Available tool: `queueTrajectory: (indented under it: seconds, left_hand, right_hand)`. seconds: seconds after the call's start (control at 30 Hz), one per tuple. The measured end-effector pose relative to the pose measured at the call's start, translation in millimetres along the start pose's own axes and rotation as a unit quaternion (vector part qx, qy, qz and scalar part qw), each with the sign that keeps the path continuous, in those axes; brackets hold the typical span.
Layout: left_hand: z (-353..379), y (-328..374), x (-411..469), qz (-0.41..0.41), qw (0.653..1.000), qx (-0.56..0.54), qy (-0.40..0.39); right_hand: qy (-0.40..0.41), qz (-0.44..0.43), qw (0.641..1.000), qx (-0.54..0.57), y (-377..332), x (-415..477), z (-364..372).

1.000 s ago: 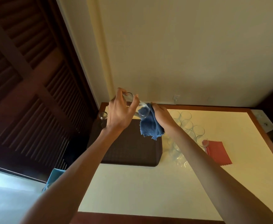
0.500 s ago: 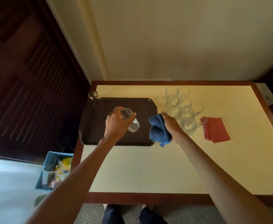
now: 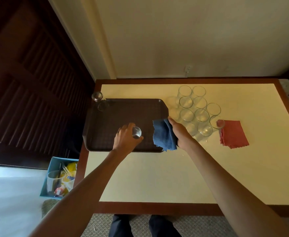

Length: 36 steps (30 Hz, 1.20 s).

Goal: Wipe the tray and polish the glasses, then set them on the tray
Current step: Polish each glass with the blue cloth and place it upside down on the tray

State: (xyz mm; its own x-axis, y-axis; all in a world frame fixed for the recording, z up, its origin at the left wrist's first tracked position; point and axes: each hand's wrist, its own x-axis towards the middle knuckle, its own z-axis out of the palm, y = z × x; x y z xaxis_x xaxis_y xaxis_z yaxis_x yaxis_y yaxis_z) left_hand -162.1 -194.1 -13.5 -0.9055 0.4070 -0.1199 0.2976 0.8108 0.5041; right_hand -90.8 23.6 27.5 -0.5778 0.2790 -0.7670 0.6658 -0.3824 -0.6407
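Brown tray (image 3: 123, 113) lies under my left hand (image 3: 125, 140), fingers curled round glass (image 3: 136, 132), low over its near middle. My right hand (image 3: 181, 134) clutches blue cloth (image 3: 164, 135). I judge this the placing step. Next: set glass upright, release gently, fetch another from cluster (image 3: 193, 110).

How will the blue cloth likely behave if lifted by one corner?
Probably floppy: the blue cloth hangs in folds from the right hand. Likely light, as one hand carries it bunched. Its textured weave suggests it would not slip easily.
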Motion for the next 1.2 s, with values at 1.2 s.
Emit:
queueTrajectory:
  seconds: [1.2]
  left_hand:
    - [-258, 21, 110, -0.01, 0.923, -0.318, -0.215]
  right_hand:
    - [-0.195, -0.148, 0.964, -0.1, -137, -65, 88]
